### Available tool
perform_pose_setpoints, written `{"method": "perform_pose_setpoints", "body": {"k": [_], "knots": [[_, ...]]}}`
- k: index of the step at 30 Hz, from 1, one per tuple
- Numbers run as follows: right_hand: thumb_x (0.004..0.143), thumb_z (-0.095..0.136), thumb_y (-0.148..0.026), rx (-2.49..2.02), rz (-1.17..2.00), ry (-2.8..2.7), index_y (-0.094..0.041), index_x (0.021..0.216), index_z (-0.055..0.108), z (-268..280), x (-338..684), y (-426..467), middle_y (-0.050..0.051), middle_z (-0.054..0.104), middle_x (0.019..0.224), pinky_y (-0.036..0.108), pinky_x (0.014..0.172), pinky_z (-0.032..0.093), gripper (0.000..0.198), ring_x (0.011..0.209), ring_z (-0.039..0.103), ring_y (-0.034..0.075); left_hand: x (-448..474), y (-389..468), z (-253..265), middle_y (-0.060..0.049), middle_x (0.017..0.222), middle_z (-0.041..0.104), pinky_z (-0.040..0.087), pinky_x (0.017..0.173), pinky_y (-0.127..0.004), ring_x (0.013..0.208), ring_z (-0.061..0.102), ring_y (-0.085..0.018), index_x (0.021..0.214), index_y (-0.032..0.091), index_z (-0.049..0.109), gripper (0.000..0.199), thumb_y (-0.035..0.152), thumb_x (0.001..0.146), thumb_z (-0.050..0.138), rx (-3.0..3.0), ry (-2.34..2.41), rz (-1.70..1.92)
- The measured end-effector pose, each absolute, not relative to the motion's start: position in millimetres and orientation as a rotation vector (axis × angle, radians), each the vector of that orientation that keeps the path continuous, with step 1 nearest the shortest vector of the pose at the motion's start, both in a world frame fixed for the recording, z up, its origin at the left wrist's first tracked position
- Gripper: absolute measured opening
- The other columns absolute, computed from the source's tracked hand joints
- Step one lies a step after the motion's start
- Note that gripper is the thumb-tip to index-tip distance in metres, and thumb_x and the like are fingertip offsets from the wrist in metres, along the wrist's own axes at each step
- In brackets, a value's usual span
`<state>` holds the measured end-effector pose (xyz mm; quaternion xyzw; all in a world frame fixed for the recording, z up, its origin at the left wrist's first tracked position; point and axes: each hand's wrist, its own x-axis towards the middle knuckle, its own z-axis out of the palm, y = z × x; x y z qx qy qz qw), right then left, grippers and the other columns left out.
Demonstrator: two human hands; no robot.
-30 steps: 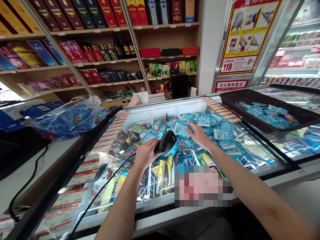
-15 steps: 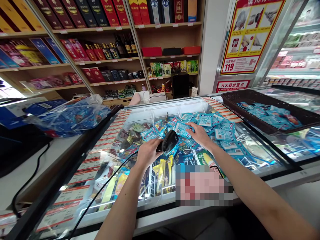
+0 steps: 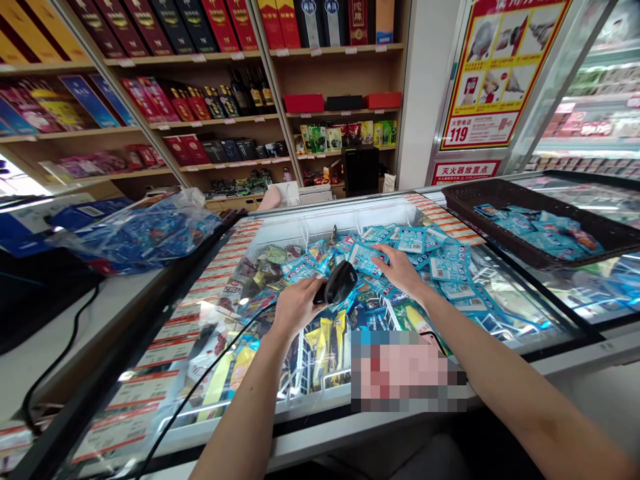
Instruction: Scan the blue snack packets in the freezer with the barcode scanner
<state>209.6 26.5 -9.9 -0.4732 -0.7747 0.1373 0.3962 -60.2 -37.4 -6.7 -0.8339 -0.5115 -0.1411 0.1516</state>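
Observation:
A black corded barcode scanner point(image 3: 340, 283) is in my left hand point(image 3: 296, 305), fingers wrapped round its handle, its head tilted toward the right. My right hand point(image 3: 399, 270) grips the right edge of a light-blue snack packet point(image 3: 364, 259) between thumb and fingers. Several like blue packets point(image 3: 450, 268) lie spread over the glass-topped chest freezer point(image 3: 280, 227), right of and beyond my hands. Through the glass, yellow-wrapped items point(image 3: 327, 347) show in wire baskets below the scanner.
A dark plastic basket point(image 3: 530, 193) with more blue packets stands at the right. On the left lies a clear plastic bag point(image 3: 145, 230) of blue packages. The scanner's cable point(image 3: 200, 383) runs to the lower left. Shelves point(image 3: 210, 120) of boxes and bottles stand behind.

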Motion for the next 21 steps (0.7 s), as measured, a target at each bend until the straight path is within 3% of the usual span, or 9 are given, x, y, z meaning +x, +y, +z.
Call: {"method": "perform_pose_setpoints", "body": {"k": [12,21], "knots": [[0.090,0.040,-0.038,-1.249,0.148,-1.818,-0.022,0.119,0.053,-13.3,213.3,32.6,0.008,0.065,0.105,0.034,0.075,0.045,0.036,0.087,0.061,0.024,-62.6,-35.7,-10.2,-0.004,0.099,0.065,0.043,0.064,-0.030,0.089,0.062,-0.022,0.114,0.024,0.052,0.041,0.036,0.076,0.059,-2.396,-1.459,-0.427],[0.089,0.041,-0.038,-1.222,0.205,-1.785,-0.023,0.118,0.054,-15.1,214.9,35.9,0.006,0.066,0.106,0.034,0.073,0.046,0.035,0.083,0.062,0.023,-61.9,-36.6,-9.1,-0.006,0.101,0.065,0.045,0.067,-0.030,0.091,0.062,-0.022,0.115,0.023,0.052,0.043,0.036,0.076,0.059,-2.395,-1.488,-0.418]]}}
